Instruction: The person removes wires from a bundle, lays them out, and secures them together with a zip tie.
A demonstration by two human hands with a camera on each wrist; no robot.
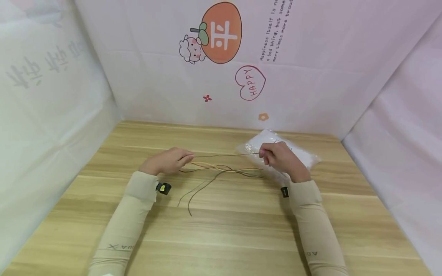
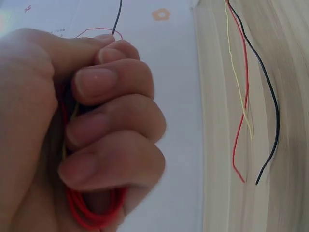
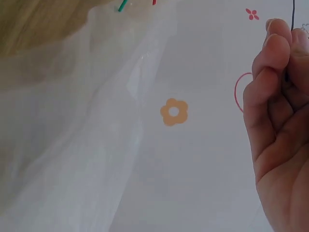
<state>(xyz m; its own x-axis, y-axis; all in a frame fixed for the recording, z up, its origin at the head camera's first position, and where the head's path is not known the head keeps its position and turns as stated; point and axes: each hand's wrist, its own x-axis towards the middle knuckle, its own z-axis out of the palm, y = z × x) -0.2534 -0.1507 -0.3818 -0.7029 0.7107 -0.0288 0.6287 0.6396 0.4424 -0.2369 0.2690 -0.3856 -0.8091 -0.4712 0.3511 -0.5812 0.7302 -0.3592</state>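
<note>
Black wire [image 1: 228, 155] runs nearly level above the counter [image 1: 241, 230] in the head view, pinched at its left end by the left grip [image 1: 169, 160] and at its right end by the right grip [image 1: 279, 159]. Nearer the person than the black wire, loose wires [image 1: 226, 171], yellow, green and dark among them, cross one another on the counter. Seen from here, the black wire's right end overlaps a clear plastic bag [image 1: 264, 140] with something white inside.

From the left wrist, the black wire rises between thumb and index finger at the top of the left grip. Below it, the other fingers curl over a looped red wire [image 2: 94, 223]. To the right of the black wire, red, yellow and black strands [image 2: 247, 77] lie on the counter.

From the right wrist, the black wire comes up from the right grip's thumb and fingertips. Left of it spreads the plastic bag, with a green tip [image 3: 122, 6] and a red tip [image 3: 154, 2] near its upper edge.
</note>
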